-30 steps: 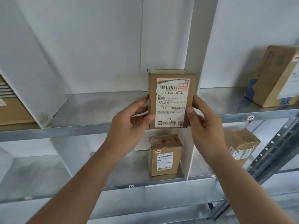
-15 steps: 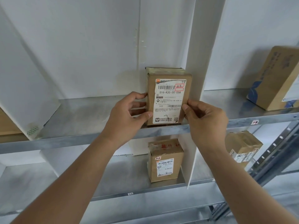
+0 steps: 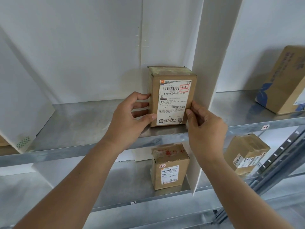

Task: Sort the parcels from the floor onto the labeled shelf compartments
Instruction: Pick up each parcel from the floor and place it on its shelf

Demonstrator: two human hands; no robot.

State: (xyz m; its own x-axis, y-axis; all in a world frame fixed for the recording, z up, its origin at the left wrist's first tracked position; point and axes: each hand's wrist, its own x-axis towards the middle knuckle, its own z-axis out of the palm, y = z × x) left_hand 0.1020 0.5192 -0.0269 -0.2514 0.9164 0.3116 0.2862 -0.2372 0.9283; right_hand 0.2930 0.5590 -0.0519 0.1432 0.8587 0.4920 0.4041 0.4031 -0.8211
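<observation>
We hold the parcel (image 3: 172,96) upright on the upper shelf (image 3: 79,119), near its front edge and just beside the white divider (image 3: 206,71) at the compartment's right side; our left hand (image 3: 130,119) curls round its left face, thumb on the front lower corner, and our right hand (image 3: 204,124) pinches its right edge, so both clamp it steady; the label faces outward, we judge so the handwritten code stays readable; whether the base sits fully flat we cannot quite tell; the shelves are bare galvanised metal with white back panels; a second box (image 3: 170,167) stands on the lower shelf (image 3: 115,184) against the same divider, and two more boxes (image 3: 283,80) (image 3: 245,152) sit in the right-hand compartments.
</observation>
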